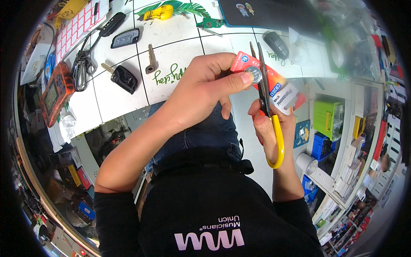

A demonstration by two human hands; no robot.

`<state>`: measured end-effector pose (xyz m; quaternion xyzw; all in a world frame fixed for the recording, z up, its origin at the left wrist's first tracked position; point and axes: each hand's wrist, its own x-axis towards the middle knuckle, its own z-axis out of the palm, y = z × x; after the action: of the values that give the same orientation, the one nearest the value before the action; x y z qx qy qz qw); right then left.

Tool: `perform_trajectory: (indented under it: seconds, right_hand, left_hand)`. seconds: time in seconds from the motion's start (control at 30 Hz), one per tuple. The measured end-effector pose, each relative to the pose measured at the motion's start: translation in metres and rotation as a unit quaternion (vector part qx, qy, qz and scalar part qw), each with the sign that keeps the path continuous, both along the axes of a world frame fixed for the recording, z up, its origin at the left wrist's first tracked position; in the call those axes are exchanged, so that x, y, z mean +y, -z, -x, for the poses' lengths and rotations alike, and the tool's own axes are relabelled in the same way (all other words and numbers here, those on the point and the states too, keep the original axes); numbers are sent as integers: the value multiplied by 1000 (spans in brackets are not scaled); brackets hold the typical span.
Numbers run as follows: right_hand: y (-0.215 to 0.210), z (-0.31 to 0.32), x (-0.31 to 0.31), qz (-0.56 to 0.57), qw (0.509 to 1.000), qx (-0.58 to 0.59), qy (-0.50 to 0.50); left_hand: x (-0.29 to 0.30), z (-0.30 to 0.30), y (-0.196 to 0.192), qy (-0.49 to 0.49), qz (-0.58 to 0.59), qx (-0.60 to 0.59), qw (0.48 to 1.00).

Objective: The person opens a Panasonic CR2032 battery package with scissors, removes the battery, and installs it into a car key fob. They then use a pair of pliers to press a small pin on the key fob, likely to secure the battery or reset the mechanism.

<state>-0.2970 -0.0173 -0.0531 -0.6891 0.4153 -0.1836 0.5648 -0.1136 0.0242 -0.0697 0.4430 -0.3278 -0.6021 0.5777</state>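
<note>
My left hand [207, 88] pinches a red card battery pack [280, 92] by its left end, thumb on top beside a round silver coin cell [255, 75]. In my right hand [267, 128] are scissors [276, 143] with yellow handles and dark blades, pointing away from me. The blades lie across the pack just right of the coin cell, tips slightly apart beyond its far edge. One blade passes over the front; the other seems to run behind the card. Some right-hand fingers are hidden behind the handles and pack.
On the white tabletop [180, 51] lie a black car key [124, 79], a key blade [151, 60], a black remote [125, 37] and another key fob [276, 45]. An orange handheld device [57, 94] sits at left, a dark mat [265, 15] at the back. Shelves with a green bin [327, 118] stand right.
</note>
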Motion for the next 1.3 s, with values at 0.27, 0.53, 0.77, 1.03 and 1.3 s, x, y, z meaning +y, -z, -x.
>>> perform_trajectory:
  seconds: [0.27,0.53,0.77,1.03,1.3]
  right_hand:
    - [-3,-4,-35,381,912,98,-117]
    - [-33,22,-126,342,932,108,39]
    - [19,17,-306,442,778,438,84]
    - [20,-16,-336,405,730,549,-38]
    - [-12,-44,-108,24,975,-38,-219]
  left_hand:
    - [-17,-9,-12,82,-147,304,938]
    - [-7,-72,-37,-254,127,222,933]
    - [23,-45,-1,-174,9,255,951]
    - [-2,-17,3,-104,-57,238,964]
    - [-15,-20,6,-34,-60,157,985]
